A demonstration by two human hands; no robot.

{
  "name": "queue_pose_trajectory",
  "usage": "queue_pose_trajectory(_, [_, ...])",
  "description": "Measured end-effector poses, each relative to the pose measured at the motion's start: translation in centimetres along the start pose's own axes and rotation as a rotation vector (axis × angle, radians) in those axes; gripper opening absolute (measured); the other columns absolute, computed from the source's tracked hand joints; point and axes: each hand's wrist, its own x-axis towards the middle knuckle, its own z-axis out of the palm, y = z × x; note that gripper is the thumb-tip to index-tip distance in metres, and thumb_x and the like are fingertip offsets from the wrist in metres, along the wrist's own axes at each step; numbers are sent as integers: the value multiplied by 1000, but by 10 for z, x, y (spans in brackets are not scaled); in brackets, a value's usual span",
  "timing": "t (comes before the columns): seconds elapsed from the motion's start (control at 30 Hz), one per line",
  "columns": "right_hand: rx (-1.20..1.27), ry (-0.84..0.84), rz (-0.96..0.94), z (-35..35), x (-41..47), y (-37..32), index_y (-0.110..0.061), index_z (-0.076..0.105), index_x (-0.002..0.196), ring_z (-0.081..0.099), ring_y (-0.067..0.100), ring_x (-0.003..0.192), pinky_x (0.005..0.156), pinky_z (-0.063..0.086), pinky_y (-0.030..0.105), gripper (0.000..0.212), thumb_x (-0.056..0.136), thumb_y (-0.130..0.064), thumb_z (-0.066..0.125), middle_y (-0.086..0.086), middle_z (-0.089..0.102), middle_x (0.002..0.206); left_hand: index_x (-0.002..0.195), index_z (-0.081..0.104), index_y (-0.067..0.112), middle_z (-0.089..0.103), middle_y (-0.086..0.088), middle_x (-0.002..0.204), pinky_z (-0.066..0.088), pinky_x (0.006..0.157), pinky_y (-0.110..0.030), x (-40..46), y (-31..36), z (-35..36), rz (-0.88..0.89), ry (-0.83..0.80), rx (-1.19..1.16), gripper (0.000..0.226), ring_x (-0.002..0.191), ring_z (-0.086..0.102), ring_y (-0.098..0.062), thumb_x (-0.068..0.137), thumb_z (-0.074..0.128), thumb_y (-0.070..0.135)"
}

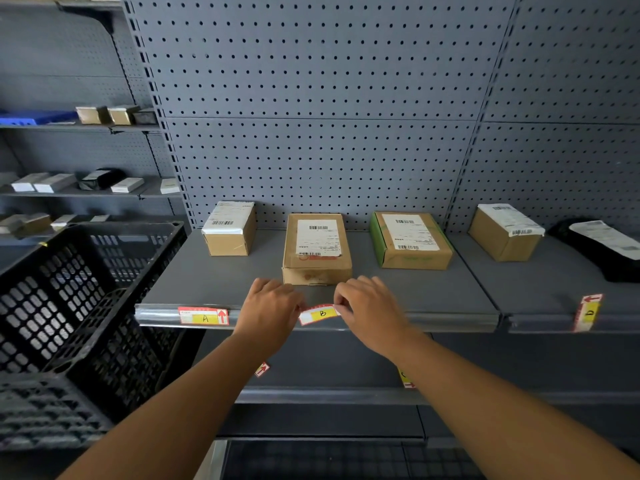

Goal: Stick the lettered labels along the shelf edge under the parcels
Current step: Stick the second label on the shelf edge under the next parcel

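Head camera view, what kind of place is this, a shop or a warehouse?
Most likely a parcel pickup point or small stockroom. Grey pegboard-backed shelving holds cardboard parcels with barcoded shipping slips, the shelf edge carries lettered location labels such as label A, and a black plastic crate stands alongside.

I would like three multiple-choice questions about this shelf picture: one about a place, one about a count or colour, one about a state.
1. Where is label A?
a) on the shelf edge, left of the hands
b) on a parcel
c) in the crate

2. How many brown cardboard parcels stand on the shelf?
a) two
b) four
c) six

3. What is the state of label B?
a) stuck flat
b) lying on the floor
c) held at both ends

Answers: 1 a, it sits flat on the edge; 2 b, four boxes in a row; 3 c, left hand and right hand pinch its ends.
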Motion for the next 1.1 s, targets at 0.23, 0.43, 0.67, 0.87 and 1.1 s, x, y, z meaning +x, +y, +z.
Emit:
queue_pose_trajectory(0.23, [-48, -24, 22, 1, -10, 5, -20, 64, 85, 53, 17, 82, 79, 43, 34, 10, 92, -21, 70, -4, 62, 86, 97, 71, 31, 71, 12, 99, 38, 94, -32, -2, 4, -2, 13, 8, 1, 10, 93, 60, -13, 95, 61, 30])
queue_pose_trajectory(0.43, [-109, -52, 6, 3, -14, 6, -21, 65, 97, 53, 16, 91, 85, 44, 33, 4, 97, -24, 61, -4, 62, 97, 104, 70, 32, 70, 9, 106, 38, 96, -34, -7, 3, 3, 34, -7, 27, 13, 100, 60, -15, 95, 60, 32])
queue_pose_trajectory(0.67, [-133, -83, 27, 9, -24, 7, -22, 63, 105, 55, 16, 95, 88, 45, 33, 9, 98, -25, 57, -5, 63, 103, 106, 68, 28, 68, 6, 109, 40, 99, -35, -12, 6, 6, 38, -16, -11, 15, 103, 59, -18, 94, 62, 33])
queue_pose_trajectory(0.87, [-112, -44, 38, 12, -45, 7, -20, 61, 106, 55, 18, 87, 80, 47, 35, 13, 93, -22, 59, -3, 60, 98, 97, 69, 21, 67, 2, 97, 47, 85, -38, -35, 17, 12, 75, 209, -98, 13, 88, 59, -19, 92, 60, 29])
queue_pose_trajectory(1.1, [-186, -435, 140, 43, -122, 26, -18, 56, 124, 52, 23, 116, 103, 39, 37, 30, 97, -30, 51, 2, 57, 124, 105, 66, 29, 65, 8, 99, 50, 87, -35, -65, 60, 73, 148, -50, -220, 28, 93, 60, -14, 88, 48, 40])
